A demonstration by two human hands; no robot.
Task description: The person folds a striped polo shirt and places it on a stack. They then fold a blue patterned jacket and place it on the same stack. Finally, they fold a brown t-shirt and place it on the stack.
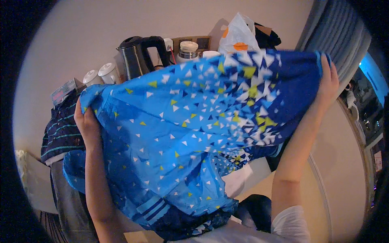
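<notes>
A thin blue jacket (162,117), printed with white, yellow and navy triangles, is stretched out in front of me. My left hand (87,121) pinches its bunched light-blue corner. Over on the right, my right hand (329,81) grips the dark navy end by its light-blue trimmed edge; the fingertips are partly behind the cloth. Between my hands the upper edge is pulled fairly taut and slopes up to the right. The lower part hangs in folds toward my lap, with a striped patch (152,210) near the bottom.
Behind the jacket stand a black and steel kettle (135,58), two white lidded mugs (107,73), a jar (188,49) and a white plastic bag (239,34). Dark striped clothing (60,129) lies at the left, above grey cloth (71,198). A grey curtain (334,40) hangs at the right.
</notes>
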